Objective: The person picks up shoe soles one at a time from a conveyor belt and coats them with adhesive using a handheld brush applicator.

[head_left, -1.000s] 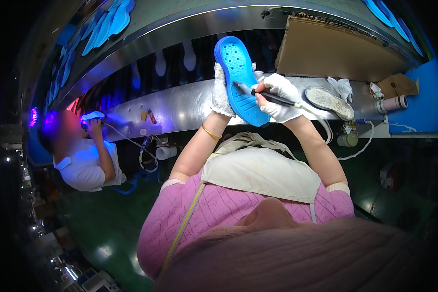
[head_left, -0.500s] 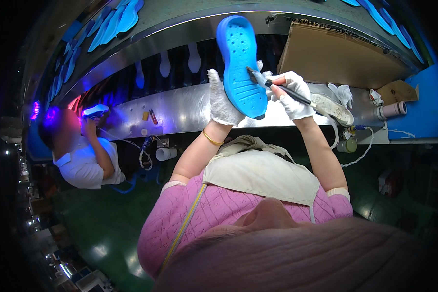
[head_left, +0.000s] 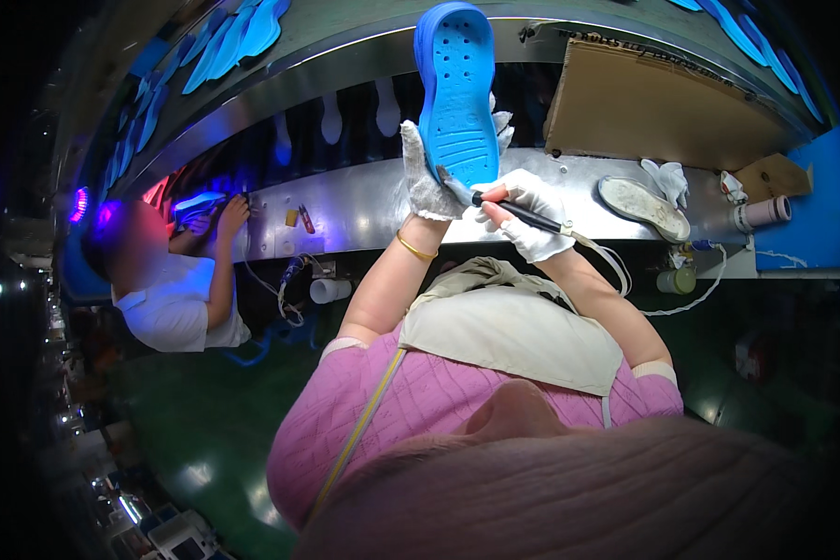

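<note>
My gloved left hand (head_left: 427, 187) grips a blue shoe sole (head_left: 457, 103) from below and behind, fingertips showing past its right edge. The sole is tilted up, its holed toe end pointing away and its ridged heel end toward me. In my gloved right hand (head_left: 530, 207) is a black-handled brush (head_left: 525, 214), with a thin pale tube running from its back end. The brush's bristles lie against the lower left edge of the heel, close to my left thumb. Bare fingertips of the right hand pinch the handle.
Right of my hands, a dirty white sole-shaped dish (head_left: 644, 208) and a crumpled white glove (head_left: 666, 181) lie on the metal bench (head_left: 355, 215). A cardboard sheet (head_left: 663, 107) leans behind. At left, a co-worker (head_left: 173, 289) handles another blue sole. More blue soles (head_left: 243, 42) line the upper belt.
The brush has moved from the sole's middle down to the left edge of its heel, my right hand coming nearer and leftward. The sole has shifted slightly away. The co-worker's sole has been lowered.
</note>
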The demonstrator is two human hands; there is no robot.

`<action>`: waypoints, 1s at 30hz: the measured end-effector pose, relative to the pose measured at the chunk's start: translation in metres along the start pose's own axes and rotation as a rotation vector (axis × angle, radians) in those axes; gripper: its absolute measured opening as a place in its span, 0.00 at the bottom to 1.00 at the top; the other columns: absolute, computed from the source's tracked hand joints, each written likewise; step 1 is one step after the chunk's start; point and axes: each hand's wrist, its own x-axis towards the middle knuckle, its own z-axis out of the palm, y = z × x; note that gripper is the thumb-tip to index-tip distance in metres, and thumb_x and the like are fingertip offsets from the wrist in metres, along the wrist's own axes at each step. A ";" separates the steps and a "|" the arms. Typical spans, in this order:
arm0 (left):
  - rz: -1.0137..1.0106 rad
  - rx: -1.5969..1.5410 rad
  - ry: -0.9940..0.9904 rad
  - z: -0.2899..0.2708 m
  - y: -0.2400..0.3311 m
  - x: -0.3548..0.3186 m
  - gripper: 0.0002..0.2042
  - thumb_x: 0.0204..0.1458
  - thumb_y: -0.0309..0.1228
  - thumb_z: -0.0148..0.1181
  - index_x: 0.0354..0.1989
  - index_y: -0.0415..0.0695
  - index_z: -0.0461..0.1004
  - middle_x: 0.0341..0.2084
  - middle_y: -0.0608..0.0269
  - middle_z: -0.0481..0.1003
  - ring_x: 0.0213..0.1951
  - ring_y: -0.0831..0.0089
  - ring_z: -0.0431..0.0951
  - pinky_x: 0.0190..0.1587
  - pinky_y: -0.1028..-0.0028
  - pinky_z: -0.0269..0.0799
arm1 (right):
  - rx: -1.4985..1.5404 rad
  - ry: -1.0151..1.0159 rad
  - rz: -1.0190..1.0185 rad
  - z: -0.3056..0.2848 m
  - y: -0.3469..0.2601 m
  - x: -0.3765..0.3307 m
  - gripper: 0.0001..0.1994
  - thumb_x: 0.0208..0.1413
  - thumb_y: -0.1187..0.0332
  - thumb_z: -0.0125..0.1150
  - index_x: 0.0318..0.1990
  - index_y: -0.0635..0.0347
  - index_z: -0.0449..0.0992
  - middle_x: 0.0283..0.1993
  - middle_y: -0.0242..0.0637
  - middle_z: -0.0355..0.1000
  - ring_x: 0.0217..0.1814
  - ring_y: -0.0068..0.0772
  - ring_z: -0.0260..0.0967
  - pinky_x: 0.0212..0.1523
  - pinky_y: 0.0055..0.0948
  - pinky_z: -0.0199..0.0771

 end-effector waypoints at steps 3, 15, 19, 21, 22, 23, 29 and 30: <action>0.000 -0.041 -0.012 -0.003 0.003 0.002 0.49 0.48 0.70 0.48 0.70 0.45 0.49 0.64 0.49 0.60 0.63 0.49 0.62 0.66 0.51 0.57 | 0.277 0.161 0.239 -0.007 0.004 0.001 0.04 0.55 0.78 0.60 0.38 0.64 0.76 0.38 0.39 0.76 0.32 0.21 0.73 0.36 0.20 0.74; -0.114 -0.125 -0.069 -0.008 0.012 0.007 0.48 0.48 0.69 0.48 0.69 0.44 0.50 0.63 0.46 0.61 0.62 0.46 0.62 0.67 0.51 0.55 | 0.092 0.058 0.078 -0.026 0.011 -0.001 0.06 0.54 0.78 0.62 0.39 0.64 0.76 0.39 0.42 0.77 0.35 0.24 0.75 0.39 0.24 0.76; -0.174 -0.176 -0.111 -0.009 0.019 0.012 0.48 0.50 0.67 0.48 0.69 0.41 0.49 0.63 0.43 0.59 0.62 0.45 0.62 0.68 0.50 0.53 | 0.044 -0.066 0.224 -0.025 0.011 -0.016 0.05 0.54 0.77 0.62 0.37 0.63 0.77 0.35 0.38 0.76 0.34 0.25 0.75 0.40 0.24 0.76; -0.202 -0.149 -0.115 -0.008 0.023 0.013 0.47 0.50 0.66 0.48 0.69 0.41 0.49 0.64 0.43 0.59 0.62 0.44 0.62 0.68 0.50 0.52 | 0.065 -0.074 0.420 -0.025 0.008 -0.024 0.04 0.54 0.76 0.62 0.37 0.63 0.76 0.33 0.36 0.75 0.34 0.25 0.75 0.40 0.25 0.75; -0.218 -0.152 -0.109 -0.008 0.024 0.013 0.47 0.50 0.66 0.48 0.69 0.41 0.49 0.64 0.42 0.58 0.62 0.44 0.62 0.68 0.50 0.52 | 0.124 -0.052 0.469 -0.025 0.007 -0.025 0.04 0.54 0.76 0.62 0.37 0.63 0.75 0.32 0.35 0.74 0.33 0.24 0.74 0.40 0.25 0.75; -0.243 -0.136 -0.101 -0.007 0.025 0.014 0.47 0.50 0.66 0.48 0.69 0.41 0.49 0.64 0.42 0.58 0.62 0.44 0.62 0.68 0.50 0.52 | 0.179 -0.029 0.466 -0.026 0.005 -0.025 0.07 0.53 0.76 0.64 0.38 0.63 0.73 0.33 0.37 0.75 0.34 0.23 0.75 0.40 0.24 0.75; -0.402 0.058 -0.076 -0.002 0.025 0.021 0.45 0.53 0.67 0.42 0.69 0.41 0.51 0.62 0.40 0.61 0.60 0.42 0.65 0.63 0.50 0.62 | -0.355 0.000 -0.280 -0.037 -0.002 0.001 0.10 0.45 0.83 0.66 0.35 0.62 0.75 0.42 0.40 0.75 0.39 0.29 0.74 0.39 0.26 0.75; -0.439 0.015 -0.047 -0.001 0.025 0.026 0.44 0.54 0.66 0.40 0.68 0.41 0.52 0.61 0.39 0.61 0.59 0.41 0.66 0.60 0.50 0.65 | -0.400 -0.011 -0.340 -0.036 0.000 0.003 0.11 0.42 0.84 0.66 0.34 0.61 0.76 0.41 0.40 0.75 0.41 0.33 0.73 0.41 0.28 0.74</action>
